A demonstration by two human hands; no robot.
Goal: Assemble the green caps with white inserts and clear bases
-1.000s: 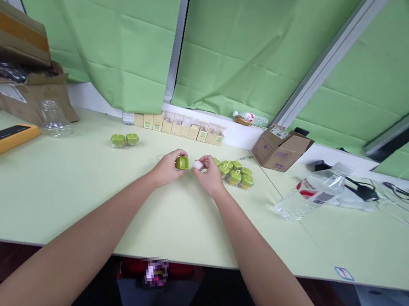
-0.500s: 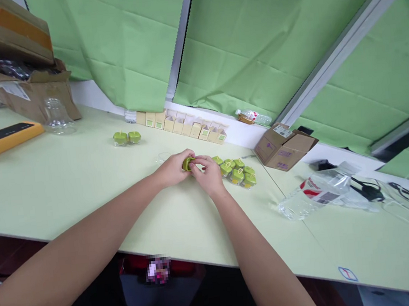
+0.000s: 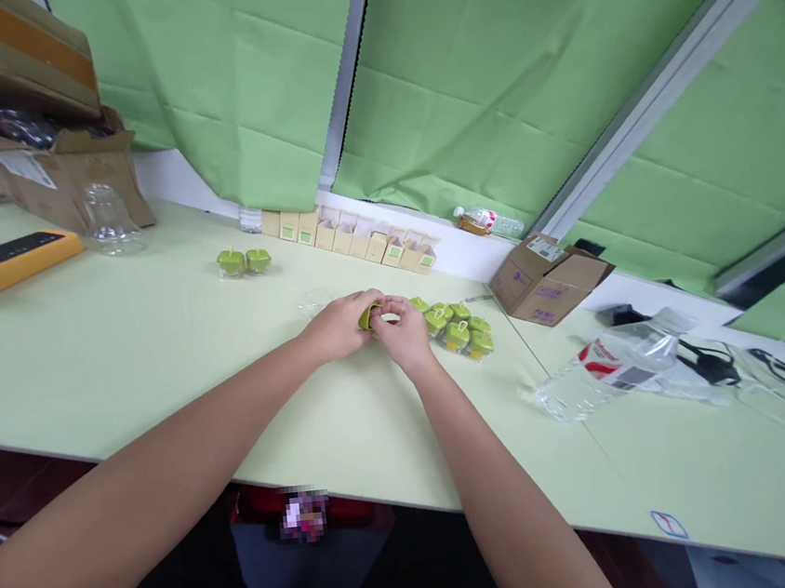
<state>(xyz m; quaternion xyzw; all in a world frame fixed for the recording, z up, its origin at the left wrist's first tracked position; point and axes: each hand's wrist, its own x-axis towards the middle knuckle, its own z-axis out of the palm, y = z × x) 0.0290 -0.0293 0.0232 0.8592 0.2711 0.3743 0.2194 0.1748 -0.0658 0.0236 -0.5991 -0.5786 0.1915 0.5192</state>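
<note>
Above the middle of the table, my left hand (image 3: 342, 326) has its fingers closed around a small green plastic lid (image 3: 366, 316). The lid is tilted, with its hollow side toward my right hand (image 3: 403, 332). My right hand's thumb and fingers curl together at the lid's rim; whatever lies between them is hidden. Just behind my left hand is a clear plastic cup (image 3: 313, 300), partly covered by it. Several clear cups with green lids and loops (image 3: 456, 332) stand grouped to the right of my hands. Two more green-lidded cups (image 3: 244, 262) stand at the left back.
Small cardboard boxes (image 3: 359, 239) line the wall at the back. A brown carton (image 3: 547, 280) and a large clear bottle (image 3: 611, 366) are on the right, near black cables (image 3: 712, 361). A clear bottle-shaped container (image 3: 108, 221) and an orange-edged device (image 3: 17, 263) are at left.
Both hands have shifted slightly to the right with the green lid. The lid has turned, and my right fingers have closed in on its rim. The cups on the table have stayed put.
</note>
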